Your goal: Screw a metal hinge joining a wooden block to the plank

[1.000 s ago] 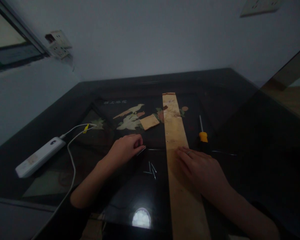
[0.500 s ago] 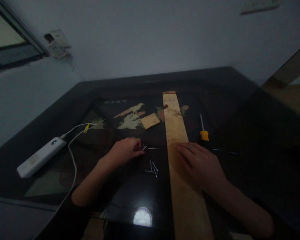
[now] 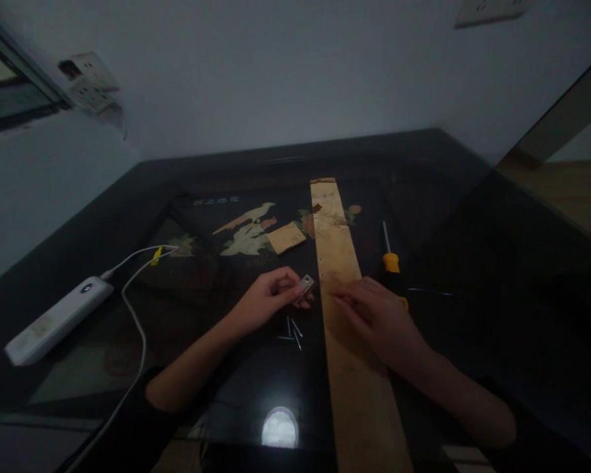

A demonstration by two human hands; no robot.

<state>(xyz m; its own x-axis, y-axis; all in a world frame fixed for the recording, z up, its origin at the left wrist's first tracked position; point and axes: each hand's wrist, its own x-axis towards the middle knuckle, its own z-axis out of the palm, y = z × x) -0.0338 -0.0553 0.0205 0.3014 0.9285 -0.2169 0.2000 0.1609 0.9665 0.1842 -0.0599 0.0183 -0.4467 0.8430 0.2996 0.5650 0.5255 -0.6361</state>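
Observation:
My left hand (image 3: pixel 270 297) is closed, with a small metal bracket (image 3: pixel 306 284) between thumb and fingers. A round hole shows in the bracket's flat face. It is held just left of a long wooden board (image 3: pixel 337 256) that runs away from me across the dark table. Over the board, my right hand (image 3: pixel 379 312) has its thumb and fingertips pressed together at the wood; whether anything is between them I cannot make out. Several screws (image 3: pixel 292 333) lie loose below my left hand. Small dark holes show along the board's left edge.
A square wood piece (image 3: pixel 286 238) lies left of the board. To its right is a screwdriver (image 3: pixel 390 261) with a yellow handle. On the left sits a white power bank (image 3: pixel 62 318) with a white cable (image 3: pixel 140 328). A wall (image 3: pixel 285 79) stands behind the table.
My left hand has moved right toward the board and turned, so the bracket's holed face now shows. My right hand's flatter fingers have drawn into a pinch on the board. The view has shifted slightly.

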